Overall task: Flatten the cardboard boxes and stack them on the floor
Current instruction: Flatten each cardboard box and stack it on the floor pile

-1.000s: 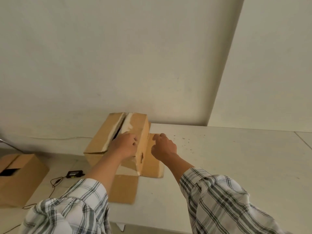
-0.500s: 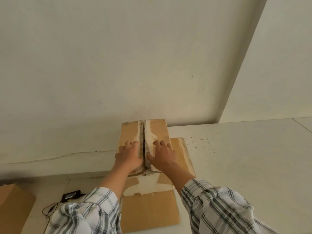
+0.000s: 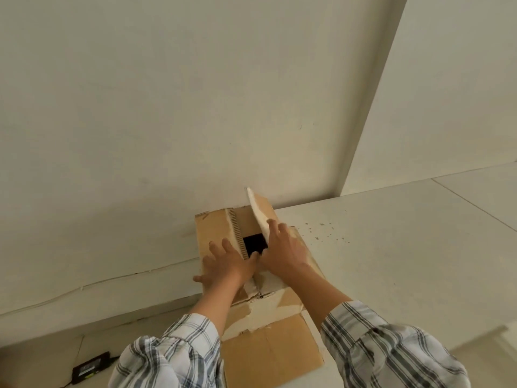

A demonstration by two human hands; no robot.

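Status: cardboard box (image 3: 208,249) sits on the left end of the table (image 3: 391,247), far side against the wall (image 3: 195,107). Not flat yet, not on the floor (image 3: 42,348).

- left hand (image 3: 226,264): palm down on the left flap (image 3: 212,228), fingers (image 3: 216,246) straight and spread, gripping nothing. Looks like a hold-down so the box doesn't lift or skate while the other side is pulled.
- right hand (image 3: 282,253): pinches the right flap (image 3: 261,211) at its near end, fingers on the outer face, thumb at the inner edge. The flap stands tilted up and to the right, and a dark opening shows between the two flaps.
- near flap (image 3: 268,354) is folded out toward the camera, with torn pale paper along its hinge (tape residue, probably).

Judgement: the step in hand is opening the top seam. Early in the task, since the walls stand square. Next move likely needs both top flaps swung fully out, then the body pushed into a parallelogram and pressed flat.

Risk: the wall blocks the far side, so collapsing in place may jam. Pull the box nearer first.

Power adapter (image 3: 89,369) lies on the floor at near left; keep the stack off it.
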